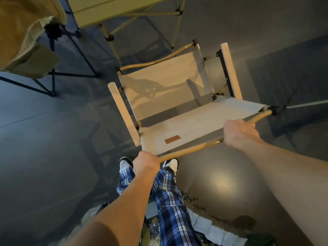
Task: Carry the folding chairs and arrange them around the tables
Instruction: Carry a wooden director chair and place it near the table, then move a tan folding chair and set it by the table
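Note:
An unfolded folding chair (170, 82) with pale fabric seat and back, white armrests and a tan tube frame stands in front of me, facing a folding table (110, 9) at the top. My left hand (145, 163) grips the left end of the chair's top back bar. My right hand (239, 133) grips the same bar toward its right end. The chair's legs are hidden under the seat.
Another folding chair (26, 38) with tan fabric and a black frame stands at the upper left beside the table. The floor is dark and smooth. My legs in plaid trousers (168, 201) are just behind the chair. A thin pole (308, 103) lies at the right.

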Demonstrator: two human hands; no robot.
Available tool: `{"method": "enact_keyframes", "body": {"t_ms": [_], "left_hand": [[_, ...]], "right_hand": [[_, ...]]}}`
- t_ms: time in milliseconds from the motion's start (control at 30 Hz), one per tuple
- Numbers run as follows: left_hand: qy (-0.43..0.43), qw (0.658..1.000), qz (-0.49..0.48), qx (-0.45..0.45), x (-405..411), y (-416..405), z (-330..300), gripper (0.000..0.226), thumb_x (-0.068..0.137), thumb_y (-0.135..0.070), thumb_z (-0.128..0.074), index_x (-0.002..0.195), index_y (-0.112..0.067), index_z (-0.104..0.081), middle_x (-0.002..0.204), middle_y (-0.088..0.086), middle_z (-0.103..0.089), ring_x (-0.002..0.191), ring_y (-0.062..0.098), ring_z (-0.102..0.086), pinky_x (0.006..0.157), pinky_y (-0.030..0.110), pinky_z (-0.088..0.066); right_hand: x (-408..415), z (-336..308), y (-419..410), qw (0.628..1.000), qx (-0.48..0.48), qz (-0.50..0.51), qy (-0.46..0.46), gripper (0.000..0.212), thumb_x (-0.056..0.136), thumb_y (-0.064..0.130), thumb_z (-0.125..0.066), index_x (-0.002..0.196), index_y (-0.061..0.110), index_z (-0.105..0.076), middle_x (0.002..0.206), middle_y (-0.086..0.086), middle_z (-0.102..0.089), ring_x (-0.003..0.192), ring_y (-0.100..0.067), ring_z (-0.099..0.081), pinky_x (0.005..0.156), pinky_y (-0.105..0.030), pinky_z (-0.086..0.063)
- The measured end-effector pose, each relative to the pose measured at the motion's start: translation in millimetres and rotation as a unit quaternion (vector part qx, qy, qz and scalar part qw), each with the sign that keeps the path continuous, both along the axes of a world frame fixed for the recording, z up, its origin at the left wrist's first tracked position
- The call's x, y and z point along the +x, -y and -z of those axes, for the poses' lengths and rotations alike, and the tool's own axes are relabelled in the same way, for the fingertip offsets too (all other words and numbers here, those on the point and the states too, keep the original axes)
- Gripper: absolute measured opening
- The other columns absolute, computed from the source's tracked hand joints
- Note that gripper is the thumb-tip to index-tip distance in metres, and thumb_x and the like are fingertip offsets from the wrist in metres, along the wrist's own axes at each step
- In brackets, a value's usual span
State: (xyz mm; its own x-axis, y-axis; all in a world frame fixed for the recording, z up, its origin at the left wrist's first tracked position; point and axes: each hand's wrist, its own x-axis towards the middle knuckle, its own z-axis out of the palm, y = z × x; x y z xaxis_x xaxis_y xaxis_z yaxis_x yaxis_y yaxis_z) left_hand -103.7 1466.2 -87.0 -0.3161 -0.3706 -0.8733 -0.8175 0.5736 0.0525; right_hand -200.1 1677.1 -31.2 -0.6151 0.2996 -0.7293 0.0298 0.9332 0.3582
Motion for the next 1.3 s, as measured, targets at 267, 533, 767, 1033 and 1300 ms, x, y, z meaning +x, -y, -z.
{"method": "enact_keyframes", "body": {"t_ms": [267,533,767,1033,1300], "left_hand": [[-0.028,0.995,-0.092,-0.021,-46,34,11,0.022,0.097,-0.016,-0.048,0.108,-0.001,-0.059,0.098,0.017,-0.059,0.095,0.034,-0.063,0.085,0.042,-0.056],[0.001,0.998,-0.063,-0.005,-46,40,8,0.026,0.097,-0.02,-0.043,0.112,-0.005,-0.057,0.095,0.013,-0.059,0.087,0.029,-0.062,0.08,0.04,-0.057],[-0.019,0.996,0.091,0.018,-67,57,-18,0.023,0.088,-0.021,-0.049,0.104,-0.011,-0.062,0.093,0.009,-0.061,0.083,0.025,-0.059,0.068,0.033,-0.052],[-0.144,0.983,0.075,0.089,-96,116,-105,0.029,0.098,-0.02,-0.043,0.114,-0.015,-0.067,0.109,0.006,-0.065,0.102,0.027,-0.06,0.087,0.033,-0.049],[-0.308,0.946,-0.005,0.105,-153,302,-260,0.026,0.089,-0.013,-0.044,0.094,-0.02,-0.069,0.097,0.006,-0.07,0.093,0.028,-0.065,0.073,0.035,-0.053]], "right_hand": [[-15,21,21,0.995,-0.039,0.01,-0.087,0.021,0.094,0.008,-0.055,0.114,0.006,-0.062,0.108,-0.019,-0.053,0.099,-0.038,-0.047,0.066,-0.038,-0.043],[-24,17,25,0.999,-0.022,-0.001,-0.047,0.028,0.095,0.012,-0.059,0.121,0.005,-0.06,0.116,-0.021,-0.051,0.111,-0.043,-0.047,0.086,-0.044,-0.052],[-44,-15,61,0.994,-0.064,-0.065,0.052,0.038,0.088,0.0,-0.051,0.124,0.009,-0.06,0.12,-0.014,-0.058,0.112,-0.037,-0.057,0.095,-0.049,-0.049],[-72,-99,175,0.967,-0.232,-0.075,-0.067,0.005,0.095,0.015,-0.052,0.096,0.016,-0.057,0.085,-0.004,-0.053,0.075,-0.024,-0.048,0.066,-0.035,-0.04],[-113,-245,390,0.918,-0.347,-0.121,-0.15,0.02,0.094,0.028,-0.054,0.107,0.016,-0.06,0.123,-0.012,-0.059,0.102,-0.036,-0.058,0.074,-0.035,-0.042]]}}
